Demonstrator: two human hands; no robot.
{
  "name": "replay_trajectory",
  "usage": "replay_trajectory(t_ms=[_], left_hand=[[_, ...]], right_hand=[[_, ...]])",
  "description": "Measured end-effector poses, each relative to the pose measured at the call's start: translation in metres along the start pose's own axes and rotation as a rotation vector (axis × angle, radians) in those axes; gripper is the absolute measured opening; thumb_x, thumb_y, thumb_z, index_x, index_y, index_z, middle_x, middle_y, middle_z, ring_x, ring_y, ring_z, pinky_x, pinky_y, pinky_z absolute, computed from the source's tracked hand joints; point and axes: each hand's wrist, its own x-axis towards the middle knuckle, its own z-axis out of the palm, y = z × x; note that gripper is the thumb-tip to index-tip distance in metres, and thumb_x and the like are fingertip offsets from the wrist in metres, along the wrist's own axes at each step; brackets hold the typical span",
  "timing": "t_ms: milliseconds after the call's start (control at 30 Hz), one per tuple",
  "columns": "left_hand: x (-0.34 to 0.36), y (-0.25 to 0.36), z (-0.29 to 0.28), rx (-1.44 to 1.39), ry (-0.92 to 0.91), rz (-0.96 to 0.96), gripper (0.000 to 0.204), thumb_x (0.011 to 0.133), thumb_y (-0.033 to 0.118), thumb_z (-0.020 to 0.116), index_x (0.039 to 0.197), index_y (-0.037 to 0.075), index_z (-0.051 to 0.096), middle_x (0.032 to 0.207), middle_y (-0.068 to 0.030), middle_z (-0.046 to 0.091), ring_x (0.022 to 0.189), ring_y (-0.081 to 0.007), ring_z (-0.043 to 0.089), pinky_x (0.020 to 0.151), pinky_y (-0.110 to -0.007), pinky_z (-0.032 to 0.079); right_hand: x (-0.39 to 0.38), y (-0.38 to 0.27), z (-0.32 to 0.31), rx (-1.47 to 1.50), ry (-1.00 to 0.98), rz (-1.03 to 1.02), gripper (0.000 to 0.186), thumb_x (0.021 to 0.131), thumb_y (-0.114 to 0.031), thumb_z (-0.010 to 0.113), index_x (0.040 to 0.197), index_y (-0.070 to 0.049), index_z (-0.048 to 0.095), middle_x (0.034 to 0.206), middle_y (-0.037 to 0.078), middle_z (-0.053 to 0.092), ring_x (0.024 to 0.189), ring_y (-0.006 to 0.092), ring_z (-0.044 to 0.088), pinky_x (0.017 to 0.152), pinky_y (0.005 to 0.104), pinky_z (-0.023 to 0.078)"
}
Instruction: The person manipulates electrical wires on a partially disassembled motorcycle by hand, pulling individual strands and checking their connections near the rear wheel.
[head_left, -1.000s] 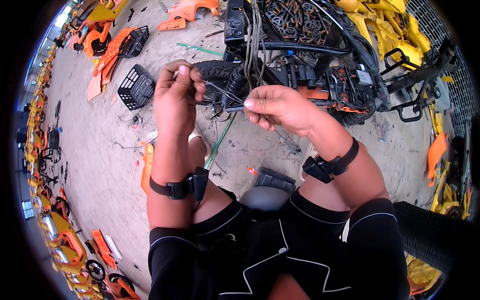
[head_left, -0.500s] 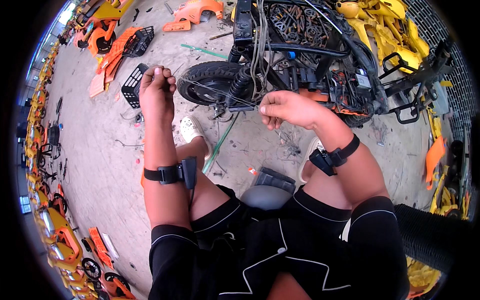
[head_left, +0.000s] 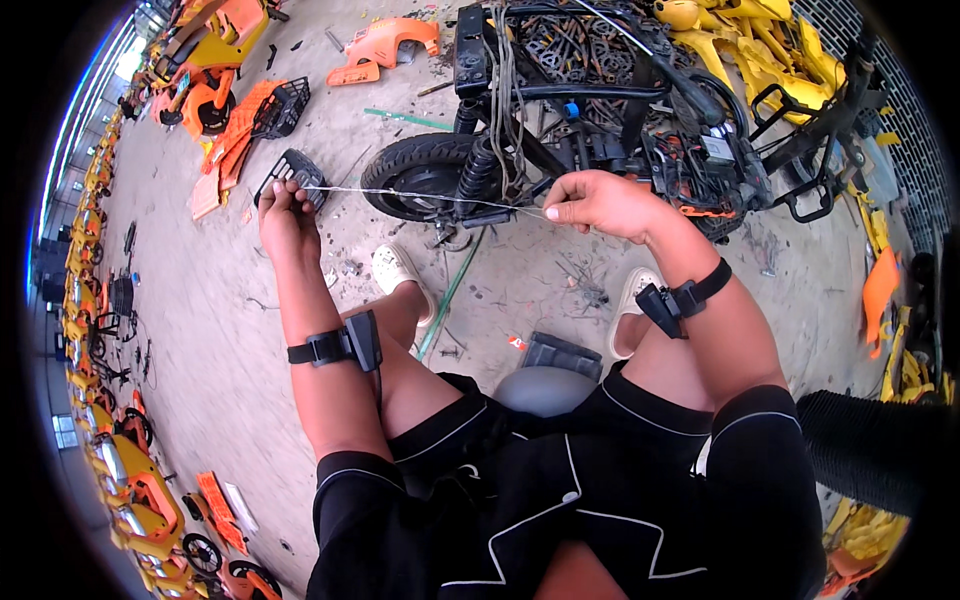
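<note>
A thin, light-coloured wire (head_left: 400, 193) stretches nearly level between my two hands, pulled fairly straight. My left hand (head_left: 288, 222) pinches its left end, near the black crate on the floor. At the other end, the fingers of my right hand (head_left: 600, 205) are closed on the wire, just in front of the scooter frame. Behind the wire stands a stripped scooter (head_left: 620, 95) with its black frame and wheel (head_left: 415, 170) showing. A bundle of grey cables (head_left: 508, 110) hangs down its side, close to my right hand.
Orange body panels (head_left: 390, 45) and a black basket (head_left: 282, 108) lie at the far left. Yellow panels (head_left: 760, 60) are heaped at the far right. A green strip (head_left: 452, 290) lies between my feet. Rows of yellow scooters (head_left: 130, 480) line the left side.
My left hand has moved down and left, and my right hand slightly to the right. The wire between them is now straighter and more level.
</note>
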Motion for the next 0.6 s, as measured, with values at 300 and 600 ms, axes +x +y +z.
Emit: replay_trajectory(t_ms=[300,600], left_hand=[[-0.004,0.002,-0.018,-0.016,0.02,-0.041,0.005,0.095,0.005,0.049,0.093,0.009,0.051,0.079,-0.0007,0.056,0.063,-0.0096,0.05,0.053,-0.022,0.041],[-0.007,0.001,-0.033,-0.02,0.086,-0.046,0.009,0.091,0.0,0.049,0.089,0.009,0.05,0.075,-0.0011,0.053,0.059,-0.0098,0.047,0.05,-0.022,0.038]], right_hand=[[-0.029,-0.017,-0.008,0.357,0.025,-0.195,0.024,0.089,-0.015,0.061,0.109,-0.002,0.06,0.085,0.001,0.06,0.081,0.0101,0.056,0.075,0.0243,0.043],[-0.041,-0.017,0.003,-0.223,0.161,-0.26,0.016,0.089,-0.015,0.058,0.1,-0.003,0.056,0.082,0.005,0.061,0.082,0.013,0.059,0.074,0.0286,0.046]])
